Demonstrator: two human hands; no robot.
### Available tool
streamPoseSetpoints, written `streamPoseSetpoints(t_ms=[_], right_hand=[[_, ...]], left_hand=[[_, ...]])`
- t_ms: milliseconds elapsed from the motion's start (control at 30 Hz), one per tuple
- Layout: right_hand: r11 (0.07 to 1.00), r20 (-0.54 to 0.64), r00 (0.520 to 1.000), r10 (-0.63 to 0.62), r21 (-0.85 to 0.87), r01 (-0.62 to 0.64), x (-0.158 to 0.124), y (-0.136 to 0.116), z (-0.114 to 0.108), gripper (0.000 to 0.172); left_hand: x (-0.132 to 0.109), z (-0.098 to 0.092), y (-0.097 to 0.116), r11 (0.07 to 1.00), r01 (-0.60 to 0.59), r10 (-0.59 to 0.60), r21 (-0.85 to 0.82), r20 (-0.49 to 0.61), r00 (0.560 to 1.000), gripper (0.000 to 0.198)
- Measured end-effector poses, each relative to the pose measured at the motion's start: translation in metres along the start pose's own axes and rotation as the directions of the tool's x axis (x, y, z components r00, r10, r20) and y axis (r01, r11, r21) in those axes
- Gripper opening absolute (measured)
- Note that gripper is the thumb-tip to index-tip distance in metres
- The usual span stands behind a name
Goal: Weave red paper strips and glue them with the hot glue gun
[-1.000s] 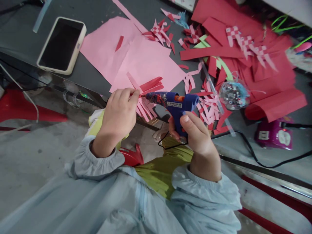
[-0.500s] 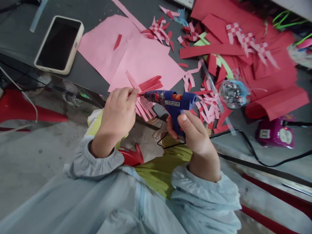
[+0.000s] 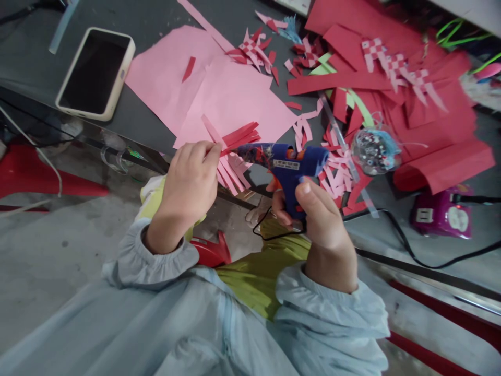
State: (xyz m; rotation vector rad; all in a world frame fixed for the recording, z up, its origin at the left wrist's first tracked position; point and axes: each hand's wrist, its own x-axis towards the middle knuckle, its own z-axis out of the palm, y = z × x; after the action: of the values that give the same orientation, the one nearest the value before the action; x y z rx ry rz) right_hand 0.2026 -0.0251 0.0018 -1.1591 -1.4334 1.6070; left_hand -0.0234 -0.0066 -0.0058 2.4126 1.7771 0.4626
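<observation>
Dark grey tabletop [image 3: 156, 21] spans the far side of the head view, with pink paper sheets [image 3: 242, 94] beyond the left hand [image 3: 191, 180] and a pile of red paper [image 3: 442, 125] beyond and to the right of the right hand [image 3: 323, 216]. Past the right hand, a clear round container [image 3: 376, 151] holds small dark and white pieces and pale-blue strands. Directly ahead of the left hand's fingertips fans a bunch of paper strips [image 3: 238, 134], narrow, red and pink, splayed over the table edge. Between the hands, the blue hot-melt glue gun [image 3: 291, 169] shows orange inside its top and a mottled, stringy front end; whether its tip touches the strips is unclear. Back upward, the left hand pinches the bunch; the right hand wraps the gun's handle, thumb along its rear.
</observation>
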Motion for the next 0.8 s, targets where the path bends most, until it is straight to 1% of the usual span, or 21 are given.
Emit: streamPoseSetpoints(t_ms=[67, 133, 233, 333, 367, 433, 533, 600, 800], right_hand=[[0.995, -0.016, 0.999, 0.051, 0.081, -0.050, -0.003, -0.004, -0.002, 0.039], [0.987, -0.059, 0.996, 0.074, 0.147, -0.065, -0.005, -0.007, -0.004, 0.041], [0.977, -0.127, 0.992, 0.018, 0.211, 0.010, -0.005, -0.010, -0.008, 0.044], [0.968, -0.202, 0.979, -0.040, 0.235, 0.088, -0.003, -0.009, -0.012, 0.044], [0.966, -0.215, 0.975, -0.046, 0.239, 0.098, -0.003, -0.008, -0.013, 0.043], [0.964, -0.207, 0.977, -0.051, 0.245, 0.102, -0.002, -0.007, -0.015, 0.043], [0.965, -0.137, 0.989, -0.057, 0.247, 0.090, -0.002, -0.004, -0.018, 0.042], [0.969, -0.128, 0.990, -0.050, 0.234, 0.079, -0.002, -0.003, -0.019, 0.044], [0.975, -0.220, 0.976, -0.009, 0.214, 0.057, -0.003, -0.006, -0.010, 0.047]], left_hand=[[0.000, 0.000, 0.000, 1.000, 0.016, -0.016, -0.002, 0.003, 1.000, 0.043], [-0.001, 0.002, 0.000, 0.999, 0.042, -0.042, -0.035, -0.015, 0.999, 0.049], [-0.002, 0.004, -0.001, 0.991, 0.067, -0.075, -0.116, -0.070, 0.995, 0.059], [-0.002, 0.005, -0.001, 0.988, 0.064, -0.076, -0.138, -0.088, 0.993, 0.062], [-0.002, 0.004, -0.001, 0.990, 0.062, -0.072, -0.126, -0.081, 0.994, 0.061], [-0.001, 0.003, -0.001, 0.995, 0.049, -0.053, -0.085, -0.050, 0.997, 0.055], [0.000, 0.000, -0.001, 0.999, 0.021, -0.021, -0.026, -0.011, 1.000, 0.044], [0.000, -0.002, 0.000, 1.000, 0.014, -0.014, -0.020, -0.007, 1.000, 0.041], [0.001, -0.002, 0.001, 0.999, 0.022, -0.022, -0.025, 0.005, 1.000, 0.039]])
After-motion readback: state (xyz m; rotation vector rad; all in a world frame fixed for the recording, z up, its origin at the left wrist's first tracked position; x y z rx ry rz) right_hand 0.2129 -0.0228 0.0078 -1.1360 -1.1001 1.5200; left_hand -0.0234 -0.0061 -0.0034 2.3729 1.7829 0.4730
